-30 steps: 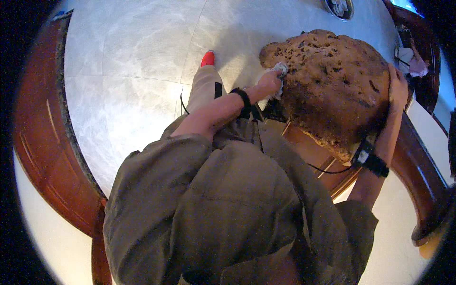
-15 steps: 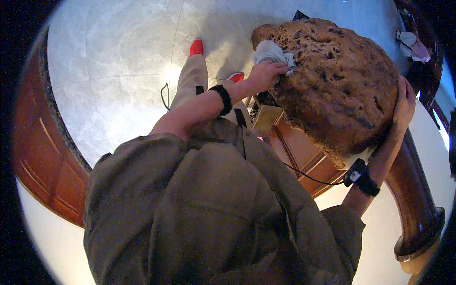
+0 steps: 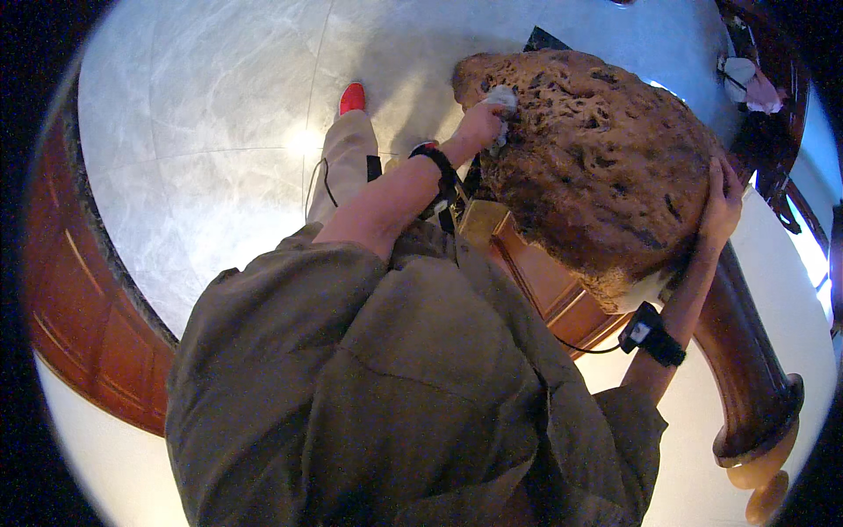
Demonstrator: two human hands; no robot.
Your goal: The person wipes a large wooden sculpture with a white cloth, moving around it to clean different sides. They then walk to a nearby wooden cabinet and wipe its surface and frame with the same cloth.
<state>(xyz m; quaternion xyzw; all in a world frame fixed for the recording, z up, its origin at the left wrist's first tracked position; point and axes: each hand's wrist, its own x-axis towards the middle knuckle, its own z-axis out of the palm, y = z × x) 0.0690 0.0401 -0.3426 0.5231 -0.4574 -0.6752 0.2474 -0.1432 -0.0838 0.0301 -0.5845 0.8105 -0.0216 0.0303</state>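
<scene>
A large brown rock-like block [image 3: 606,158] with a pitted, bumpy surface stands in front of me at the right. My left hand [image 3: 479,128] is closed on a pale grey cloth [image 3: 503,97], pressed against the block's left part. Much of the cloth is hidden by the fingers. At the block's right edge, my right hand [image 3: 723,206] lies with fingers stretched along its side, holding nothing.
A dark wooden post [image 3: 746,360] stands at the right. Beneath the block is a wooden panelled base [image 3: 536,272]. Curved wooden panelling [image 3: 88,299] lines the left. Pink and white items [image 3: 755,86] lie at the far right. A black cable [image 3: 588,350] hangs by my right wrist.
My left hand and the cloth have shifted slightly across the block, and less of the cloth shows. My right hand stays at the block's edge. The whole view has shifted a little.
</scene>
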